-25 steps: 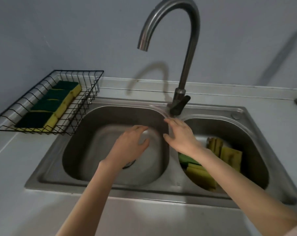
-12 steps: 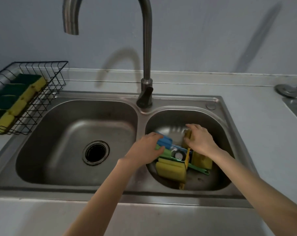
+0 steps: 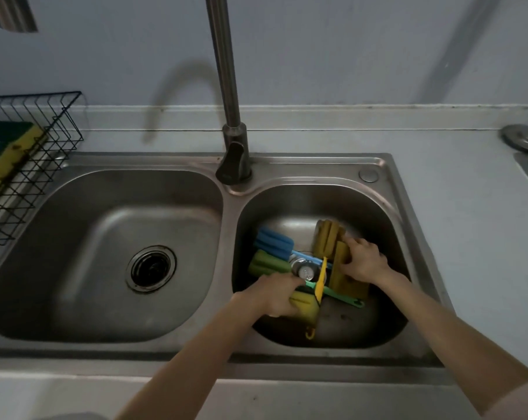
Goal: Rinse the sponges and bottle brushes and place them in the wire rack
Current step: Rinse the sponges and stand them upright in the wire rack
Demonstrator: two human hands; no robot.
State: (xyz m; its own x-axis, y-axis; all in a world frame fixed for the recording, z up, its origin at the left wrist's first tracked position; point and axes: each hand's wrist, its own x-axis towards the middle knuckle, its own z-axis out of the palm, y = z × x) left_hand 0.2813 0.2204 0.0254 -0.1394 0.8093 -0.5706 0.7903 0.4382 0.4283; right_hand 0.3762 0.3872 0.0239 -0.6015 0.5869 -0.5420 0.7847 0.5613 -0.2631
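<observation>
Left hand (image 3: 276,295) grips a spongy yellow block (image 3: 305,304); right hand (image 3: 362,262) pinches an upright ochre sponge (image 3: 343,274).

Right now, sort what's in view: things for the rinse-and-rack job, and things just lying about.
For the job:
left hand on yellow sponge
right hand on standing sponge
blue bottle brush
green bottle brush
yellow bottle brush
wire rack
faucet

Lying about:
metal lid on counter
left basin drain
</observation>
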